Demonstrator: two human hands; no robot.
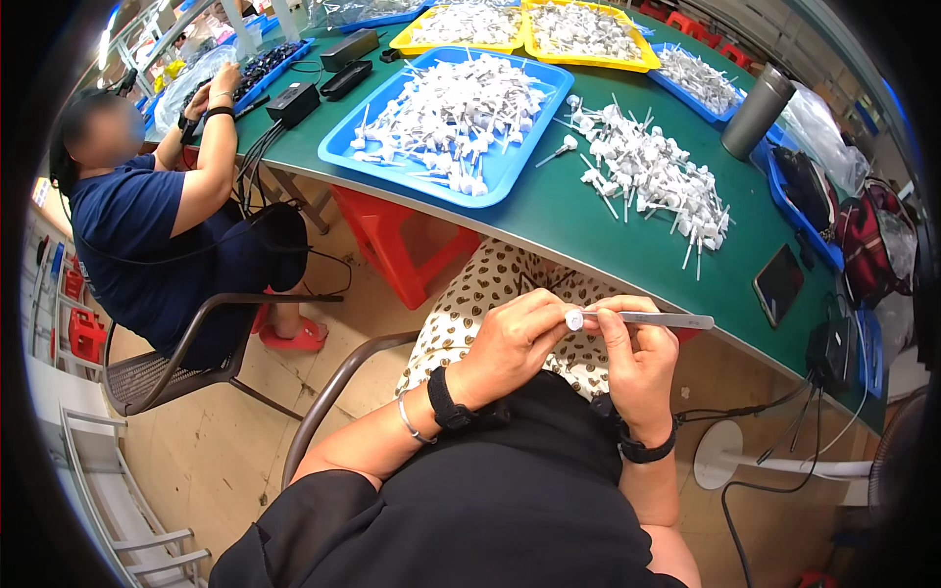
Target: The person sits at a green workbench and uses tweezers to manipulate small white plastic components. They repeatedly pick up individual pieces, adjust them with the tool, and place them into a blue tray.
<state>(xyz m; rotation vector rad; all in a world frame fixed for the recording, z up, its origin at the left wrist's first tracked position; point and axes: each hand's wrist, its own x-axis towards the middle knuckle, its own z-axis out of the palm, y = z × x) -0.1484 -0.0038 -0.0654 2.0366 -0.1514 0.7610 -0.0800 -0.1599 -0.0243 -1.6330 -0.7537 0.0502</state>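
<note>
Over my lap, in front of the table edge, my two hands meet. My left hand [510, 343] is closed, pinching a small white round-headed plastic part [574, 320] between thumb and fingers. My right hand [637, 363] grips metal tweezers [676, 319], which lie sideways with the blunt end pointing right. The tweezers' tips are at the white part, partly hidden by my fingers. On the green table [730, 279], a loose pile of similar white parts with thin stems [652, 162] lies beyond my hands. A blue tray [515, 171] heaped with such parts stands left of the pile.
Yellow trays [652, 61] of white parts stand at the back. At the right are a grey bottle [760, 113], a phone [779, 284] and a bag [875, 245]. A red stool [397, 240] is under the table. A co-worker [167, 211] sits at left, hands over dark parts.
</note>
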